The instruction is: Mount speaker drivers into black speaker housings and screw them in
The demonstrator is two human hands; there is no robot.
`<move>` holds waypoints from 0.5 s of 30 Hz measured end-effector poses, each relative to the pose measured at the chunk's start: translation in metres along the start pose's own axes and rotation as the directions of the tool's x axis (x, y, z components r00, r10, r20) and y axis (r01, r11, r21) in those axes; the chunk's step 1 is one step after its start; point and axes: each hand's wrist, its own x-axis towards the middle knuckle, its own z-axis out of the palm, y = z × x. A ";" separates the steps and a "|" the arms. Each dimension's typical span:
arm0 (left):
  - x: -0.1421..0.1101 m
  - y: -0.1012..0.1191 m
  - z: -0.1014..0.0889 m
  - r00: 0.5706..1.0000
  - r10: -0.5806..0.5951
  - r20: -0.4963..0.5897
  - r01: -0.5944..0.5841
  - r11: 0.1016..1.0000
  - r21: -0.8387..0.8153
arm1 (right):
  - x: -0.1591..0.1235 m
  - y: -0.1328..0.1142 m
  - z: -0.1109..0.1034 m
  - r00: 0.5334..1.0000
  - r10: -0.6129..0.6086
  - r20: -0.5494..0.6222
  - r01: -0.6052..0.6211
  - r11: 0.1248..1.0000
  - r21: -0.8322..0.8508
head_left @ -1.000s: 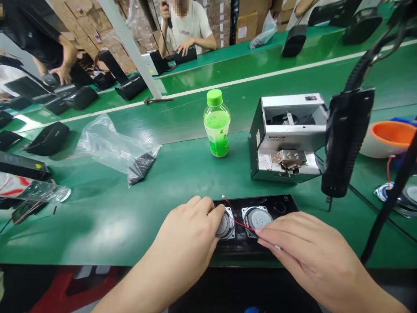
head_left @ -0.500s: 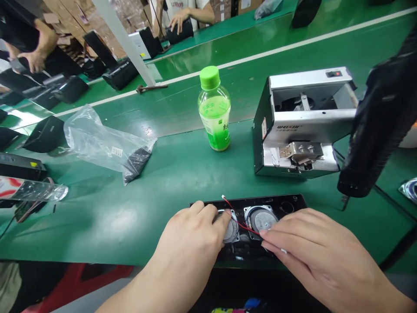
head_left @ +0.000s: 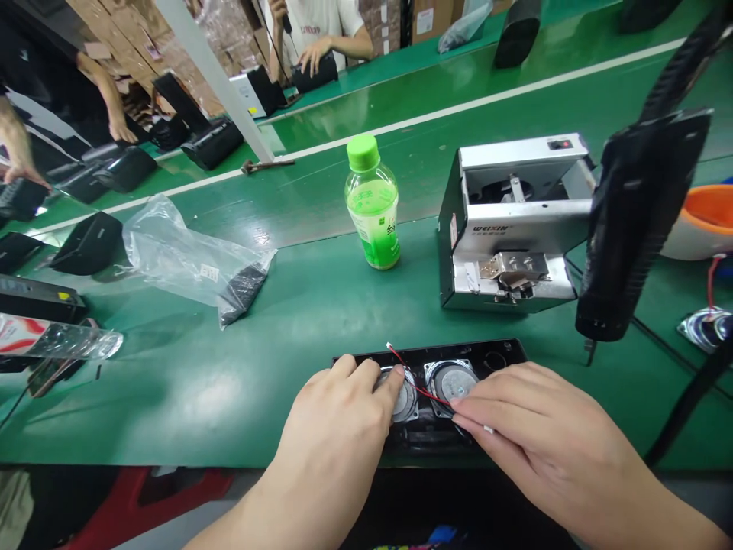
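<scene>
A black speaker housing (head_left: 421, 357) lies on the bench in front of me, its open back facing up. Two round drivers with grey magnets sit in it, a left driver (head_left: 406, 399) and a right driver (head_left: 455, 378). My left hand (head_left: 337, 420) is curled over the housing's left end, fingertips on the left driver. My right hand (head_left: 538, 435) pinches a red and black wire (head_left: 424, 393) beside the right driver. The wire's white connector (head_left: 389, 347) sticks up near the far edge. A small white end shows under my right fingers.
Beyond the housing stand a green-capped bottle (head_left: 372, 206) and a metal WEIXIN machine (head_left: 515, 221). A black power screwdriver (head_left: 621, 229) hangs at right. A plastic bag (head_left: 183, 252) and a clear bottle (head_left: 74, 340) lie left. Co-workers handle black speakers across the bench.
The view has shifted slightly, so the screwdriver and machine appear further left. Both hands keep their hold on the housing and wire. A co-worker at far left has moved their arms apart.
</scene>
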 end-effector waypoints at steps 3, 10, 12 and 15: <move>0.003 0.003 -0.002 1.000 0.019 0.012 -0.020 0.999 0.044 | 0.000 -0.001 -0.004 1.000 -0.019 0.013 0.019 1.000 -0.010; -0.003 -0.014 -0.012 0.999 -0.005 -0.043 0.002 0.997 -0.071 | 0.000 0.013 -0.032 0.875 0.131 -0.465 -0.251 0.946 -0.207; -0.012 -0.027 -0.007 0.989 -0.026 -0.147 -0.003 0.982 -0.191 | 0.006 0.027 -0.043 0.776 0.154 -0.612 -0.376 0.892 -0.252; -0.023 -0.042 0.010 0.970 -0.046 -0.239 -0.021 0.962 -0.271 | 0.019 0.056 -0.060 0.708 0.302 -0.638 -0.504 0.849 -0.158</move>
